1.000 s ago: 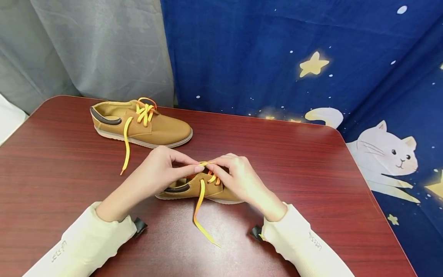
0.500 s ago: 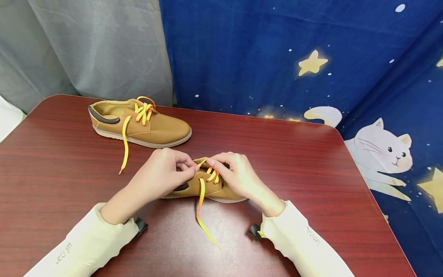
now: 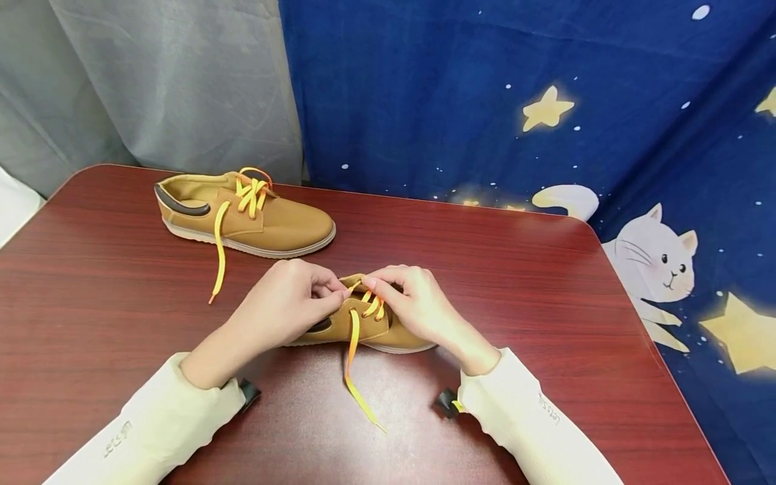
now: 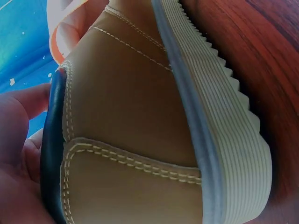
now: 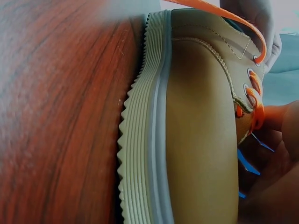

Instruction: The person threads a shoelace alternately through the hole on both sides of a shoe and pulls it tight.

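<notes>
In the head view a tan lace-up shoe (image 3: 378, 331) lies on the table between my hands, toe to the right. My left hand (image 3: 291, 296) has its fingers curled over the shoe's opening and pinches a yellow-orange shoelace (image 3: 355, 286). Thumb and forefinger of my right hand (image 3: 418, 296) pinch at the far eyelet flap, where that shoelace meets them; the exact grip is partly hidden. The loose near lace end (image 3: 358, 387) hangs from its eyelet onto the table. The left wrist view shows the shoe's heel side (image 4: 126, 130), the right wrist view its toe side (image 5: 201, 126).
A matching tan shoe (image 3: 285, 225) stands farther back on the left, its yellow lace end drooping onto the reddish-brown table (image 3: 515, 283). Behind the table hang a grey curtain (image 3: 182, 81) and a blue star-patterned curtain (image 3: 412, 94).
My left fingers, straighter one second ago, are now curled and slightly farther from the right fingertips, the lace stretched between them. In the last half second the hands have barely moved.
</notes>
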Available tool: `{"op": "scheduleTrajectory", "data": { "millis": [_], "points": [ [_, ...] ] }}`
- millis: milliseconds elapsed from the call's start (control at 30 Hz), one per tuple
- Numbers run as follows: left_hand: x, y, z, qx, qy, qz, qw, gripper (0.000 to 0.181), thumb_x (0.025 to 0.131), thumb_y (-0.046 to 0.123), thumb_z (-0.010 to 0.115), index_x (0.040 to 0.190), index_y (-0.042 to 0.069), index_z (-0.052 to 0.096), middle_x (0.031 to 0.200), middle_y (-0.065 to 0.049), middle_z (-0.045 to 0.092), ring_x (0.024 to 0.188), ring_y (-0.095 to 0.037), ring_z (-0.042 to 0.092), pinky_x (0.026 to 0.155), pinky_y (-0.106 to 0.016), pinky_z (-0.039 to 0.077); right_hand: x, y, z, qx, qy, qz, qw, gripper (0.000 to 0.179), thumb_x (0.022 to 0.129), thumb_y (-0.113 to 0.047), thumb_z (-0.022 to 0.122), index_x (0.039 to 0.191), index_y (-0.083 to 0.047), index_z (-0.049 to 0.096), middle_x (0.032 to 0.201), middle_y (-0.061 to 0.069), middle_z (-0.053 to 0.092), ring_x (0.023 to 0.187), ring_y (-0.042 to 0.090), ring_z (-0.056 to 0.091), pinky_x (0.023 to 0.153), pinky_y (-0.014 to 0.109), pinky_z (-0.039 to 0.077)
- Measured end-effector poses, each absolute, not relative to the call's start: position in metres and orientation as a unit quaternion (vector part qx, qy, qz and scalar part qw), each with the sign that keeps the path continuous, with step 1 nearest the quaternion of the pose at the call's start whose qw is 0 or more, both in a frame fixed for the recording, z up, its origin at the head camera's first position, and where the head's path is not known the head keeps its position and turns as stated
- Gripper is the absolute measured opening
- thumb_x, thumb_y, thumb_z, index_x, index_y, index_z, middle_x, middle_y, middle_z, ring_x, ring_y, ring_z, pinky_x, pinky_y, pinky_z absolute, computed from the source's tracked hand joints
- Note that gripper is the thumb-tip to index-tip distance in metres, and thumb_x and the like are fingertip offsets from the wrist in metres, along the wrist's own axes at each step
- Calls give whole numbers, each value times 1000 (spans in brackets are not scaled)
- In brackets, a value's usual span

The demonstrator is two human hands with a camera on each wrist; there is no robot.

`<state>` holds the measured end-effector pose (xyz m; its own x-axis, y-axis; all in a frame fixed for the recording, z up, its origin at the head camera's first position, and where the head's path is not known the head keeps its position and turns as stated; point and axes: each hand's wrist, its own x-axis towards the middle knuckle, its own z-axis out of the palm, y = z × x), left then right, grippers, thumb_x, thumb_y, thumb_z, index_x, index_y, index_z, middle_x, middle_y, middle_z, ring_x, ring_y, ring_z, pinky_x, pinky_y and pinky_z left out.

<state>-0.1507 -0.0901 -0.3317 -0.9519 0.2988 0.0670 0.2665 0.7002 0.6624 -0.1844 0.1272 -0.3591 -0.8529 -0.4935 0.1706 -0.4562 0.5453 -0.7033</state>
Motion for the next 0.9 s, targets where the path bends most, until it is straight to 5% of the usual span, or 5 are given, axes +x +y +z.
{"op": "scheduleTrajectory", "data": {
  "millis": [367, 633, 900],
  "points": [
    [-153, -86, -339, 163, 941, 296, -20, 13, 89, 17, 68, 89, 23, 79, 64, 15, 67, 57, -3, 52, 57, -27, 40, -184, 128, -359, -264, 868, -420, 38, 26, 101, -26, 60, 117, -15, 76, 111, -2, 78, 104, 11, 70, 92, 33, 55],
    [-150, -83, -342, 156, 947, 277, -50, 6, 90, 25, 74, 86, 24, 78, 58, 14, 57, 53, -7, 45, 53, -28, 35, -181, 121, -359, -212, 851, -479, 44, 17, 97, -25, 67, 105, -17, 80, 98, -2, 79, 90, 7, 68, 80, 24, 53],
    [-149, -87, -339, 174, 933, 309, -61, 5, 89, 21, 75, 86, 20, 79, 71, 12, 71, 63, -4, 57, 61, -26, 45, -177, 116, -360, -179, 848, -498, 15, 14, 94, -23, 71, 96, -13, 80, 87, 2, 78, 79, 7, 64, 71, 21, 50]
  ]
}}
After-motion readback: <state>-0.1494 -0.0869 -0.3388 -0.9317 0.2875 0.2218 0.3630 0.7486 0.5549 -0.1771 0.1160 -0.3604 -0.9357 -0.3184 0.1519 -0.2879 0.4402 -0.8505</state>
